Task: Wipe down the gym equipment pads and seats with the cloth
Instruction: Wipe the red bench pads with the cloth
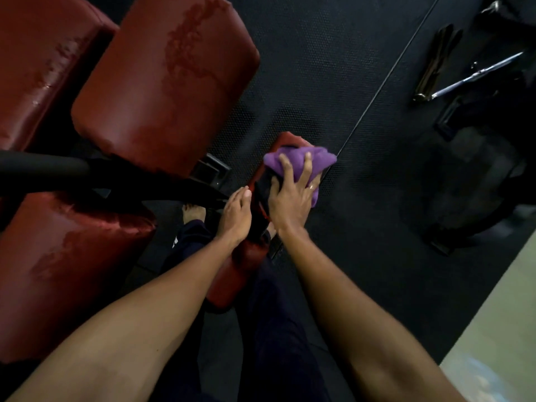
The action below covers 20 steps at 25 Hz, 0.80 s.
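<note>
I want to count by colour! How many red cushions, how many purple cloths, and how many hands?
Red pads: 4
Purple cloth: 1
Hands: 2
Total: 7

Red pads [162, 82] crowd left, open mat [362, 198] right

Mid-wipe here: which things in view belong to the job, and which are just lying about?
Job: purple cloth, held by the right hand; narrow red pad, the left hand resting on it; large red pads, wet-streaked.
Lying about: chrome bar; dark machine base; black floor mat.
</note>
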Each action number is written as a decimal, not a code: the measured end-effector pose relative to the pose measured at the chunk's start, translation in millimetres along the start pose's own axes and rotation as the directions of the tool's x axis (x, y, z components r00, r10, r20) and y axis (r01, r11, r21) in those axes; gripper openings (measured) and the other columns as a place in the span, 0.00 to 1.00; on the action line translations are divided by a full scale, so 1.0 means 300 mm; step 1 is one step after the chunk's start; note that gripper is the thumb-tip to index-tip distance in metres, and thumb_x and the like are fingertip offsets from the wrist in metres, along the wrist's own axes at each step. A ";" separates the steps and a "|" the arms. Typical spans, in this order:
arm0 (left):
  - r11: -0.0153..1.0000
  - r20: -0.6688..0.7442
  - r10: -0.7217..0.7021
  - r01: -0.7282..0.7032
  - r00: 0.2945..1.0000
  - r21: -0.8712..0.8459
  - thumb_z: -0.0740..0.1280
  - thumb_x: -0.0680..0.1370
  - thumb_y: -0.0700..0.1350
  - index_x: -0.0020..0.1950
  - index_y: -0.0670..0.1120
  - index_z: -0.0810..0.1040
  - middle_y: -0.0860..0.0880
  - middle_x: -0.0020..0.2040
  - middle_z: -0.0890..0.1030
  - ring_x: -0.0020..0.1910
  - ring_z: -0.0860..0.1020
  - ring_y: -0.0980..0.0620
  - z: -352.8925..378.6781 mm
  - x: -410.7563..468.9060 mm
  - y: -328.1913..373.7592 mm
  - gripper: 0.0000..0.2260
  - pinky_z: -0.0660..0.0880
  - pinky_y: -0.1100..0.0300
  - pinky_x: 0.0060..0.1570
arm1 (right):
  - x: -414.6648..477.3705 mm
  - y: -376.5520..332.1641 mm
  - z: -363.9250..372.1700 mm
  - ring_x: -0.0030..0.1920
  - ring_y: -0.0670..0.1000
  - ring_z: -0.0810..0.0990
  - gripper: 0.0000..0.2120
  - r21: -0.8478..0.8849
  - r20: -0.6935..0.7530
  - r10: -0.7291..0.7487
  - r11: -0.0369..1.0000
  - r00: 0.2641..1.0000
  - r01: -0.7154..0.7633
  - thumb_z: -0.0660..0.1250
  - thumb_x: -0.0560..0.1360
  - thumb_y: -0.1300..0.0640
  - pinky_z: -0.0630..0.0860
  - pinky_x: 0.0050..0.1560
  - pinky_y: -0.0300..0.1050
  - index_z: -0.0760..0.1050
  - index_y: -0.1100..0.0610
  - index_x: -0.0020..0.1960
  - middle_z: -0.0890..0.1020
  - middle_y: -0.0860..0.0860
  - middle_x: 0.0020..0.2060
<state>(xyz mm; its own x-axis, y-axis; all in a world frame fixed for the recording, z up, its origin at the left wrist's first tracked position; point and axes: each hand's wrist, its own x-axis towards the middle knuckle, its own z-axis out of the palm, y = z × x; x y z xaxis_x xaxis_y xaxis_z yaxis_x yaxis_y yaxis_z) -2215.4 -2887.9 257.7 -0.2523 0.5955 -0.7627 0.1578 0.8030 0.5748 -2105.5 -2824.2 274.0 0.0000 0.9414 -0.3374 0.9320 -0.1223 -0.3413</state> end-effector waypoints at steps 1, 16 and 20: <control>1.000 -0.006 -0.002 0.002 1.000 0.001 0.51 0.86 0.51 0.77 0.44 0.68 0.48 0.76 0.68 0.76 0.64 0.52 0.001 0.002 0.001 0.22 0.56 0.62 0.72 | -0.080 0.011 0.023 0.79 0.71 0.50 0.25 -0.005 0.022 -0.059 0.998 0.998 0.060 0.64 0.81 0.48 0.70 0.67 0.71 0.65 0.42 0.77 0.48 0.49 0.82; 1.000 -0.059 0.014 -0.013 0.998 0.023 0.61 0.82 0.40 0.79 0.45 0.61 0.47 0.79 0.61 0.78 0.59 0.49 0.065 -0.020 -0.010 0.25 0.55 0.59 0.76 | 0.139 -0.041 -0.020 0.80 0.70 0.50 0.28 -0.246 0.137 -0.318 0.906 0.938 0.343 0.70 0.70 0.56 0.47 0.80 0.65 0.75 0.51 0.70 0.66 0.57 0.77; 0.999 -0.037 -0.006 0.007 0.999 0.031 0.62 0.78 0.36 0.79 0.44 0.63 0.45 0.77 0.66 0.76 0.64 0.46 0.048 -0.010 -0.013 0.28 0.59 0.55 0.75 | -0.014 0.052 0.009 0.76 0.71 0.62 0.23 -0.200 0.102 -0.532 0.817 0.840 0.542 0.71 0.71 0.56 0.59 0.77 0.66 0.79 0.52 0.66 0.75 0.59 0.70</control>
<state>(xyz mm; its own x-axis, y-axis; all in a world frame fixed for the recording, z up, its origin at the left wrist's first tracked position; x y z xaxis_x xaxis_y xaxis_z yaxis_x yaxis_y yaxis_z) -2201.4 -2892.4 253.4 -0.2880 0.5897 -0.7545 0.1855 0.8073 0.5602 -2091.9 -2831.1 267.6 -0.5333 0.8239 -0.1916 0.8333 0.4728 -0.2863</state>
